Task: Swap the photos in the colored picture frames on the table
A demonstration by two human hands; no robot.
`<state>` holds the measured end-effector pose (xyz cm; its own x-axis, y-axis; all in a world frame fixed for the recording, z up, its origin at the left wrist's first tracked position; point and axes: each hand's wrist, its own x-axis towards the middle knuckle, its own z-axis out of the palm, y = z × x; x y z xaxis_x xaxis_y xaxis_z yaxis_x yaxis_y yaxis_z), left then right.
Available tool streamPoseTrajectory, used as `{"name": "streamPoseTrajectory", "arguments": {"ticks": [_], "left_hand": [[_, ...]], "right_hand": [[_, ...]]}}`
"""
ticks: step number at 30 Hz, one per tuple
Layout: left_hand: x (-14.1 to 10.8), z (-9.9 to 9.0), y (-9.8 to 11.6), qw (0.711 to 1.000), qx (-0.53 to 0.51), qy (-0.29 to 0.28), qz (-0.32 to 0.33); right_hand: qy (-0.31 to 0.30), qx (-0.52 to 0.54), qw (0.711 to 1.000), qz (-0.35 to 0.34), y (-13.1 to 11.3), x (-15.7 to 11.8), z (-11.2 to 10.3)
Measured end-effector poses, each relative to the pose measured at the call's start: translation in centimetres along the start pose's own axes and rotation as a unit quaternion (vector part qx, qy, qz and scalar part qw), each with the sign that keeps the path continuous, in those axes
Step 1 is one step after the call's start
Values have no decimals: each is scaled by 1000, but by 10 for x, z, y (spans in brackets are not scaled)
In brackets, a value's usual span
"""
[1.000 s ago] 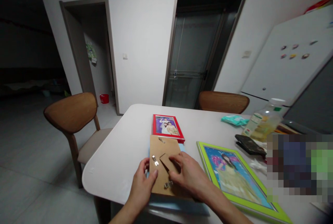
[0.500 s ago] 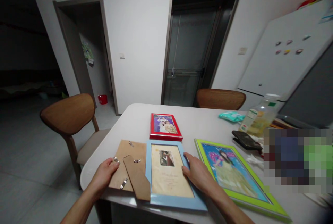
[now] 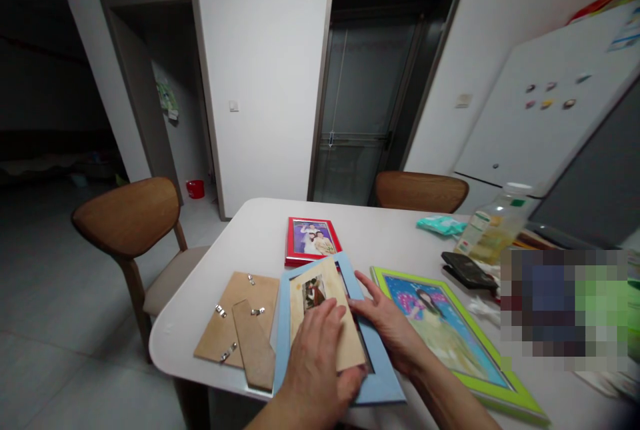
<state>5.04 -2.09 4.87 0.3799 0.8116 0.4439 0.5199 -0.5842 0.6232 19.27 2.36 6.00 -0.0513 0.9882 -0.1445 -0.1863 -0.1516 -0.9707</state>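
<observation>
My left hand (image 3: 315, 363) lies over a cream picture card (image 3: 345, 337) with a small photo on it, fingers on its face and thumb at its lower edge. The card sits askew in the opening of a light-blue photo frame (image 3: 387, 383), a dark gap showing at its right. My right hand (image 3: 385, 327) grips the frame's right side, thumb near the card. The frame is tilted, its far end raised over the edge of a red photo frame (image 3: 290, 247). A brown backing board (image 3: 227, 297) with metal clips and a stand leg (image 3: 253, 350) lies to the left.
A green photo frame (image 3: 500, 393) lies to the right on the white table (image 3: 183, 323). Beyond it are a black wallet-like object (image 3: 467, 270), a plastic bottle (image 3: 493, 227) and a teal packet (image 3: 441, 225). Wooden chairs stand at the left (image 3: 135, 217) and far side (image 3: 423, 191).
My left hand has moved right, from the backing board onto the picture card. The blue frame has turned and tilted in my right hand, and the card has shifted askew in it.
</observation>
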Motion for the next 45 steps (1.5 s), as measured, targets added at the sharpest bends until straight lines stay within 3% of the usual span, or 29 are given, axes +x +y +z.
{"name": "streamPoseTrajectory", "arguments": {"ticks": [3,6,8,11,14,17,22,25,29,32,35,38,40,42,45], "left_hand": [[5,-8,5,998,10,46,46],[1,-33,-9,991,22,132,-25],[-7,-51,-24,976,17,186,-113],[-25,-68,-51,954,-10,221,-203],[-45,-70,-73,949,24,204,-241],[-62,-65,-83,952,98,156,-243],[-75,-63,-87,955,228,99,-161],[-76,-60,-82,962,257,55,-71],[-69,-45,-68,970,237,-61,-15],[-63,-33,-63,972,215,-92,-8],[-56,-34,-65,988,155,-24,9],[-43,-46,-63,991,15,125,-52],[-31,-51,-54,954,-130,226,-147],[-20,-48,-43,880,-309,283,-222],[-12,-29,-29,776,-511,268,-253]], "right_hand": [[15,-55,998,-17,5,6,-8],[59,-181,981,-32,17,17,-25],[87,-300,949,-51,24,22,-34],[116,-474,869,-83,32,25,-42],[111,-569,808,-104,38,26,-43],[102,-616,773,-110,42,25,-42],[100,-652,738,-142,42,21,-37],[98,-614,760,-189,42,15,-27],[3,-461,874,-150,52,9,2],[-41,-311,940,-132,56,7,29],[-47,-166,974,-150,48,3,51],[-26,-60,987,-149,37,0,63],[2,-35,993,-113,36,0,65],[4,-16,999,-49,41,3,65],[-15,69,997,-2,47,7,59]]}}
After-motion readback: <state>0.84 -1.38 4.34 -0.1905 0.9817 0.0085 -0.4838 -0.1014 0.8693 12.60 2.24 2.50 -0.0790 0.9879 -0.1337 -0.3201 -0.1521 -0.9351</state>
